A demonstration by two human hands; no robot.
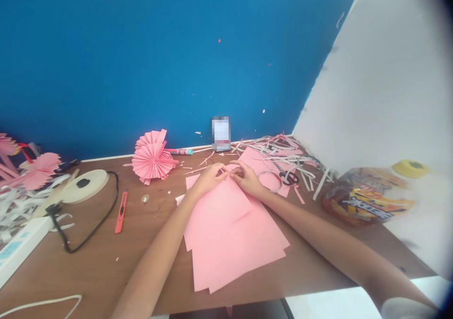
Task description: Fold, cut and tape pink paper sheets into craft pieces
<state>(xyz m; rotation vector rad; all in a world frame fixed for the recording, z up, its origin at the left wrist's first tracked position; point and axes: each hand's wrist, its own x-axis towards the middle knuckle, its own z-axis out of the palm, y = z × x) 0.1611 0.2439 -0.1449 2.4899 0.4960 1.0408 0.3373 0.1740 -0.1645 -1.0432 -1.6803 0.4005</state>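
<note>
Several sheets of pink paper (230,229) lie in an uneven stack on the brown table in front of me. At the far edge of the top sheet, my left hand (213,176) is closed in a pinch on the paper. Close beside it, my right hand (247,178) pinches the same edge, its thumb and fingertips almost meeting the left ones. The sheet rises slightly toward my fingers, and a crease or shadow marks its right part. Exactly how the edge sits between the fingertips is too small to tell.
A pleated pink paper rosette (154,158) and a red box cutter (121,212) lie left. Scissors (288,176), a tape ring (271,181) and paper strips (276,151) are right, near a large bottle (368,198). A phone (221,133) leans on the blue wall.
</note>
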